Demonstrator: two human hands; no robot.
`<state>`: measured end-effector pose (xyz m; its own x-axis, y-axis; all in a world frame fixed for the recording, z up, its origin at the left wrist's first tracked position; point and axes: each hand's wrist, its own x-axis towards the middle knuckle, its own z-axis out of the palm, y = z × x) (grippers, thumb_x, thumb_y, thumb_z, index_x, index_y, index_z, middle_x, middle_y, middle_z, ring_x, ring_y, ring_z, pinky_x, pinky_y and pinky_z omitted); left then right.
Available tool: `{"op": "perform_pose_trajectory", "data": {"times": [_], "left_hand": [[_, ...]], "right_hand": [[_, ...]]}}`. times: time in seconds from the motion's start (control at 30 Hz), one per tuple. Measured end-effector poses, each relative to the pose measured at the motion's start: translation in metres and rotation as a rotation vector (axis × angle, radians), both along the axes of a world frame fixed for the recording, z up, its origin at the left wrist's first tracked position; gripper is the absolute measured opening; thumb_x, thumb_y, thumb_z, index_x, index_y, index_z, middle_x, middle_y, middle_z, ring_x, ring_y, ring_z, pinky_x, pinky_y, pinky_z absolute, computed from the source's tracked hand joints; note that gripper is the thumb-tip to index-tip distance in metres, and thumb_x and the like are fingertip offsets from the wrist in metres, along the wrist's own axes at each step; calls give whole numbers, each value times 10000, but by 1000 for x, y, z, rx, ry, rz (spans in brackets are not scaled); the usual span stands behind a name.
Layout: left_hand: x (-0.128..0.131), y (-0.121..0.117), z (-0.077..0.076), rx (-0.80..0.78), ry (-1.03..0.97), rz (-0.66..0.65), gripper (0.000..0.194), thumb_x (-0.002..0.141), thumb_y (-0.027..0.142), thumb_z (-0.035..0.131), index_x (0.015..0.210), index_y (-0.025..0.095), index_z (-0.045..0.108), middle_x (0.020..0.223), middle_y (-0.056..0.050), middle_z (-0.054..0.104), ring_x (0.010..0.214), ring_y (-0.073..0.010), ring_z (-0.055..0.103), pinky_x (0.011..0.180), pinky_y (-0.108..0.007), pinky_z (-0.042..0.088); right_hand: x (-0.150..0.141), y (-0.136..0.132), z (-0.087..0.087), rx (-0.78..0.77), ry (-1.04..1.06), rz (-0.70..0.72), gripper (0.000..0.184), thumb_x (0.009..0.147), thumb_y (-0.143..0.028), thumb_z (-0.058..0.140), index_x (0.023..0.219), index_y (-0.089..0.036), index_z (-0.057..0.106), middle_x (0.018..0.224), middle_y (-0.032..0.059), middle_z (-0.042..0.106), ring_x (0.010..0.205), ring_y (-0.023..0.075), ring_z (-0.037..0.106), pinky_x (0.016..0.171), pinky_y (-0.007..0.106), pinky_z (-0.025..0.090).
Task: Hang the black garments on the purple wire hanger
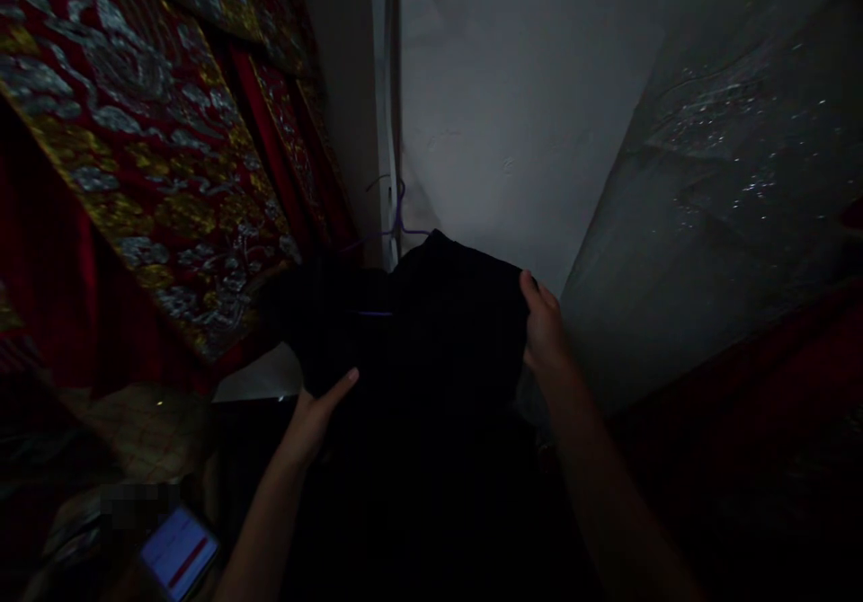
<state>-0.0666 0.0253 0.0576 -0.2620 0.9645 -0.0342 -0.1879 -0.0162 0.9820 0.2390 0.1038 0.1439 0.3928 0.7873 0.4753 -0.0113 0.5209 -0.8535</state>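
A black garment hangs in front of me on a purple hanger, whose hook sits by a narrow upright strip at the wall. My right hand grips the garment's right edge near the top, thumb uppermost. Lower down on the other side, my left hand has its thumb on the front of the cloth, with the other fingers hidden behind it. Darkness swallows the garment's folds and lower end.
Red cloth with gold and silver embroidery hangs at the left. Behind the garment is a pale wall, and shiny plastic sheeting covers the right side. A lit phone shows at lower left, near a dim, partly blurred person.
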Motion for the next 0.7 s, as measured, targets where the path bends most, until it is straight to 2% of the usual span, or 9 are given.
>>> {"op": "perform_pose_trajectory", "data": {"times": [0.13, 0.2, 0.23, 0.27, 0.33, 0.4, 0.47, 0.57, 0.7], "left_hand": [[16, -9, -15, -55, -64, 63, 581, 755, 418, 796, 1279, 277, 590, 1338, -84, 660, 1332, -316, 554, 1108, -509, 479], [24, -13, -24, -113, -85, 88, 579, 751, 411, 795, 1275, 274, 590, 1367, -81, 640, 1349, -311, 537, 1130, -502, 456], [28, -15, -29, -130, -92, 86, 582, 750, 414, 795, 1276, 274, 588, 1392, -77, 622, 1360, -308, 526, 1142, -492, 443], [31, -17, -32, -141, -97, 77, 583, 750, 418, 795, 1275, 272, 588, 1412, -76, 607, 1368, -306, 517, 1151, -483, 433], [37, -22, -36, -134, -89, 46, 567, 760, 427, 786, 1267, 262, 593, 1413, -79, 606, 1375, -306, 508, 1163, -472, 417], [42, -26, -36, -102, -61, 29, 526, 776, 426, 768, 1249, 260, 610, 1364, -78, 643, 1367, -306, 517, 1167, -467, 409], [43, -29, -33, -76, -29, 36, 482, 786, 414, 753, 1228, 270, 626, 1305, -68, 680, 1346, -306, 539, 1158, -468, 418], [40, -30, -31, -85, -8, 35, 457, 781, 410, 753, 1205, 278, 644, 1270, -63, 697, 1309, -309, 573, 1143, -473, 434], [34, -31, -33, -102, -23, -1, 456, 754, 410, 782, 1166, 250, 668, 1254, -83, 704, 1287, -312, 591, 1143, -458, 432]], "right_hand": [[-8, -37, -55, 38, -48, -304, 362, 887, -524, 593, 1077, -220, 646, 1156, 91, 682, 1153, 263, 612, 976, 404, 492], [-25, -61, -87, 70, -74, -505, 365, 906, -475, 577, 1199, -257, 569, 1274, 102, 603, 1218, 269, 552, 991, 403, 466], [-36, -73, -100, 42, -84, -539, 342, 910, -461, 578, 1192, -269, 555, 1269, 103, 587, 1213, 272, 542, 992, 400, 453], [-49, -85, -111, -29, -108, -483, 281, 919, -461, 569, 1125, -270, 567, 1177, 91, 613, 1135, 265, 569, 956, 386, 459], [-76, -106, -124, -192, -250, -77, 253, 945, -500, 524, 941, -255, 588, 929, 54, 643, 905, 234, 616, 817, 346, 477], [-98, -120, -126, -340, -423, 395, 364, 964, -547, 482, 799, -236, 570, 760, 23, 623, 740, 201, 606, 710, 315, 455], [-113, -125, -123, -433, -520, 637, 450, 980, -583, 435, 735, -222, 547, 683, 9, 600, 665, 179, 588, 665, 302, 427], [-119, -123, -117, -450, -501, 630, 496, 997, -597, 378, 716, -215, 521, 632, -6, 555, 624, 161, 557, 641, 291, 402], [-115, -116, -119, -341, -443, 578, 434, 1008, -547, 398, 745, -217, 503, 645, -20, 527, 642, 150, 536, 646, 278, 394]]}}
